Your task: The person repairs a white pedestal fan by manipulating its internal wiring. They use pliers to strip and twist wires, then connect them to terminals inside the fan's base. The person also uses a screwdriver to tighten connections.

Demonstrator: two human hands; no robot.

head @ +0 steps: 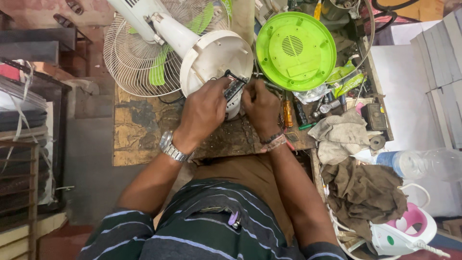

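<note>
A white table fan lies tipped over on the worn workbench [139, 130], its round white base [216, 58] facing me and its wire cage [139, 58] to the left. My left hand [204, 113] grips a small dark switch block [234, 88] at the lower edge of the base. My right hand [262, 108] is closed right beside it, fingers pinched at the same block; what it holds is hidden. A metal watch sits on my left wrist.
A round green base cover [296, 50] lies to the right of the fan. Screwdrivers and small tools [301, 113] clutter the bench's right side, with grey and brown rags [361, 190]. A plastic bottle [418, 163] and a pink-and-white iron [409, 231] sit lower right.
</note>
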